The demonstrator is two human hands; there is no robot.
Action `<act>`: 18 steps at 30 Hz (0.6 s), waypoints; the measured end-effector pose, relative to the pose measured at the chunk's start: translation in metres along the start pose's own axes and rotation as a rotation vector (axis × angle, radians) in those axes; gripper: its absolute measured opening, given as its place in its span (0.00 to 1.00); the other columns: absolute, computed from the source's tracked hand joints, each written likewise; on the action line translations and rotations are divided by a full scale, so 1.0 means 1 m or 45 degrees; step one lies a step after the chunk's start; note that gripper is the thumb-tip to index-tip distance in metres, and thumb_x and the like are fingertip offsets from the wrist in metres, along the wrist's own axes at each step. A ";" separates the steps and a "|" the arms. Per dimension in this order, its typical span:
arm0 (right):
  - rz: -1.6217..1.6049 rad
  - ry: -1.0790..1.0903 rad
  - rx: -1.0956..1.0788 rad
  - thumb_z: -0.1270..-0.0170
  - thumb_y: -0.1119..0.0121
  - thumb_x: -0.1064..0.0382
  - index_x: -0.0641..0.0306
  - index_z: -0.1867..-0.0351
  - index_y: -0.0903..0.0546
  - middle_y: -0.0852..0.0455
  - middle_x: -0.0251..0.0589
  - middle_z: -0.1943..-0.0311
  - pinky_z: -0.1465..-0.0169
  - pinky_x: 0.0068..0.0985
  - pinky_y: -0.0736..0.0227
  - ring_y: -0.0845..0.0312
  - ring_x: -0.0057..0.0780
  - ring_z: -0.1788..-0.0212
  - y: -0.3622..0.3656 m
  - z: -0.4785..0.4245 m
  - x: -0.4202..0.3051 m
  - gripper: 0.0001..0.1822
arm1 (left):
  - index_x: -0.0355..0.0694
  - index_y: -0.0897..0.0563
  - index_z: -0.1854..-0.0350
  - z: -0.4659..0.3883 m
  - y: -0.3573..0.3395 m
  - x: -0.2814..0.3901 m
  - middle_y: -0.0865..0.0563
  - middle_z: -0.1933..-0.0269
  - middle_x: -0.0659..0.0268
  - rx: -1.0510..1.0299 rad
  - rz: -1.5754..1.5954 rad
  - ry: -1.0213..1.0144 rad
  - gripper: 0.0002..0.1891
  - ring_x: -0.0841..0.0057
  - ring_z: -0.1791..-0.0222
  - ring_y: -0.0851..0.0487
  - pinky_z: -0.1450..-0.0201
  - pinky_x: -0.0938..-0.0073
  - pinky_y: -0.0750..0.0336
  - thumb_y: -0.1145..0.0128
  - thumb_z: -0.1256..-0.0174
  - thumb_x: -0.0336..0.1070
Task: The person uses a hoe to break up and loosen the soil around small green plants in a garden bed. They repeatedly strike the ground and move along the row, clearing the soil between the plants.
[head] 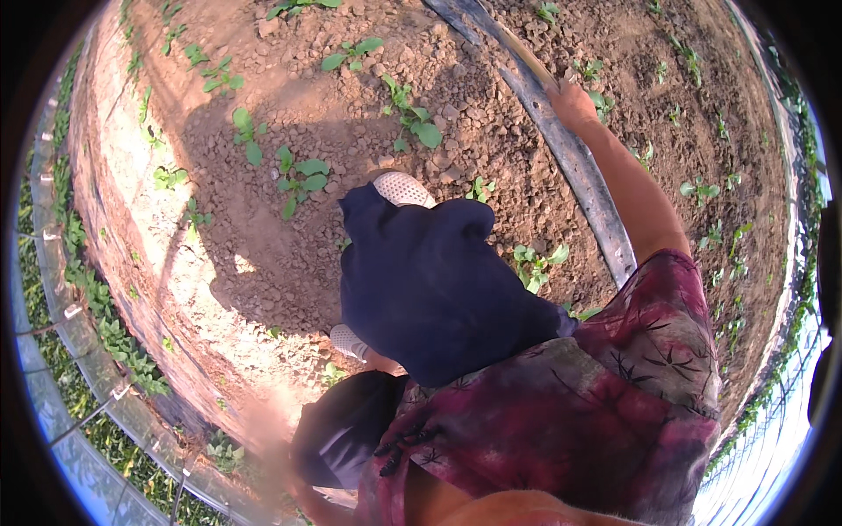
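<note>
My right hand, at the upper right, grips a pale wooden handle that runs up and left; its far end is not clearly visible. Just beside it, a flat dark irrigation tape lies along the soil. At the lower left, motion blurs my left hand, and I cannot make out its fingers or whether they hold anything. Leafy green seedlings grow in the cloddy soil before me. Another seedling stands left of my front shoe.
My other perforated shoe rests on the soil near small seedlings. Seedling rows continue right of the tape. Clear plastic sheeting with support rods curves along the left, and taller green plants grow beside it.
</note>
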State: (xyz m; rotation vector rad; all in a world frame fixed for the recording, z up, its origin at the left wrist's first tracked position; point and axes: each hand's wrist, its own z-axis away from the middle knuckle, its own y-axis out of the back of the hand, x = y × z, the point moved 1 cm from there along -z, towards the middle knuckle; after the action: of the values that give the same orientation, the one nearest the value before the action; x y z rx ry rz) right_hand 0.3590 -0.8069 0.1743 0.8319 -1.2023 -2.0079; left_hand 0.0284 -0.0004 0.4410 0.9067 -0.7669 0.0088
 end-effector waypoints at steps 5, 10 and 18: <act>-0.095 -0.098 0.083 0.28 0.60 0.41 0.68 0.51 0.21 0.14 0.58 0.58 0.47 0.43 0.21 0.16 0.51 0.52 0.018 -0.031 -0.010 0.29 | 0.29 0.23 0.53 0.005 -0.002 0.014 0.19 0.59 0.55 -0.126 -0.056 -0.007 0.23 0.67 0.54 0.20 0.48 0.69 0.24 0.52 0.27 0.50; -0.096 -0.238 0.210 0.30 0.59 0.41 0.65 0.49 0.19 0.14 0.55 0.55 0.48 0.43 0.22 0.16 0.48 0.51 0.025 -0.107 0.011 0.30 | 0.29 0.22 0.54 0.005 -0.008 0.011 0.19 0.59 0.56 -0.115 -0.040 -0.023 0.22 0.66 0.54 0.20 0.48 0.69 0.24 0.53 0.27 0.48; -0.087 -0.216 -0.005 0.29 0.55 0.42 0.65 0.50 0.19 0.14 0.46 0.67 0.63 0.37 0.20 0.16 0.36 0.70 0.022 -0.106 0.005 0.27 | 0.29 0.22 0.54 0.019 -0.010 0.021 0.19 0.59 0.56 -0.064 -0.127 -0.121 0.22 0.67 0.55 0.20 0.49 0.69 0.24 0.54 0.26 0.48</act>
State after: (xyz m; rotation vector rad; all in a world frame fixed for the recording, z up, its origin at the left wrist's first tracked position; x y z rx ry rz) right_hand 0.4431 -0.8719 0.1535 0.7205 -1.2781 -2.1717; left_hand 0.0360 -0.0271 0.4539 0.9017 -0.8060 -0.1413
